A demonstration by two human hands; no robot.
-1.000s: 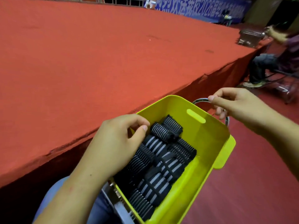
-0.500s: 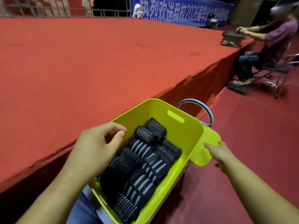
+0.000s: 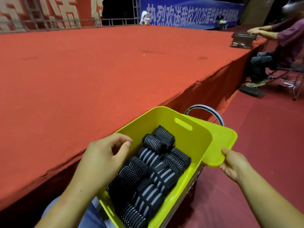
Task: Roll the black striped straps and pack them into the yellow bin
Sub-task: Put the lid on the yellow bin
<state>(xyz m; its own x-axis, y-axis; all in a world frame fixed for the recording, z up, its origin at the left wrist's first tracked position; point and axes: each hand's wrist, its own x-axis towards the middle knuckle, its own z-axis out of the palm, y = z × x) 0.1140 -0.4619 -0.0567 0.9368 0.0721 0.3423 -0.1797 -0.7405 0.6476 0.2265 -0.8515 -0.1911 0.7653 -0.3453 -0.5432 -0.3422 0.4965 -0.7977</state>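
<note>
The yellow bin sits on my lap, tilted toward me, and holds several rolled black striped straps packed side by side. My left hand grips the bin's near-left rim, fingers curled over the edge. My right hand pinches the near corner of a flat yellow lid that lies beyond the bin's right wall, thumb on top.
A large red-carpeted stage runs along my left, its edge just beside the bin. A grey ring handle pokes up behind the lid. Another person sits at the far right with a dark box on the stage. Red floor lies to the right.
My right hand left the grey ring handle, dropped to the bin's right side and took hold of the yellow lid, which is now lifted into fuller view. My left hand stayed on the rim.
</note>
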